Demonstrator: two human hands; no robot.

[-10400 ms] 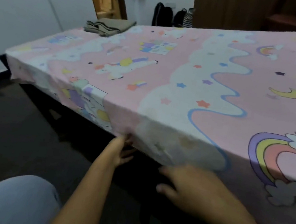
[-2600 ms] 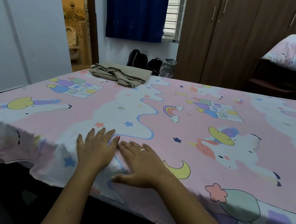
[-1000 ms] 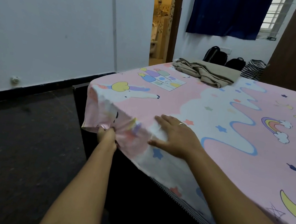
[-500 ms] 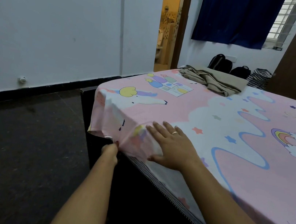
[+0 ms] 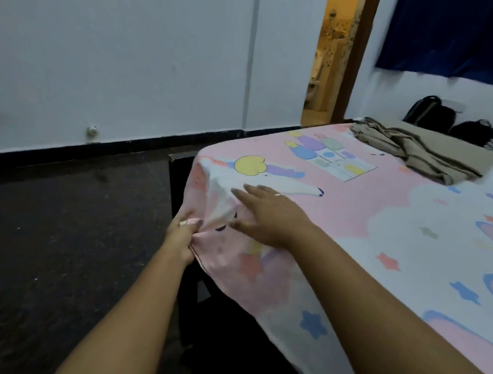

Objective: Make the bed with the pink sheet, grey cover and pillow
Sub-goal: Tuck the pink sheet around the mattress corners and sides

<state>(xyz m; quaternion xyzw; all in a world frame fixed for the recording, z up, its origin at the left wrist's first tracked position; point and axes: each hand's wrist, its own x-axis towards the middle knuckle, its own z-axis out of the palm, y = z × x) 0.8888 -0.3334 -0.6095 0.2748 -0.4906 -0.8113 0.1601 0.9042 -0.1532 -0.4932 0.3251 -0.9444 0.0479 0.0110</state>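
Pink sheet [image 5: 361, 223], printed with clouds, stars and pastel animals, lies spread over the bed [image 5: 178, 173], covering the top and hanging down over the near side. I see both of the person's hands at the bed's near left corner. The left hand [image 5: 182, 235] is just below the corner, its fingers curled round a bunch of the hanging sheet, and creases fan out from that grip up toward the corner. The right hand [image 5: 269, 216] rests on top of the sheet just beside it, palm down, with its fingers straight, spread and pointing left. A ring [image 5: 278, 194] shows on one finger. I cannot tell whether the two hands touch. The grey cover [image 5: 420, 148] lies crumpled and partly folded on the sheet at the far edge of the bed, well apart from the hands. Left of the bed are a dark floor [image 5: 39, 236] and a pale wall [image 5: 117, 39] with black skirting. Far behind are a yellow-lit doorway [image 5: 332, 55], a dark blue curtain [image 5: 463, 33] and several bags [image 5: 432, 113] against the far wall
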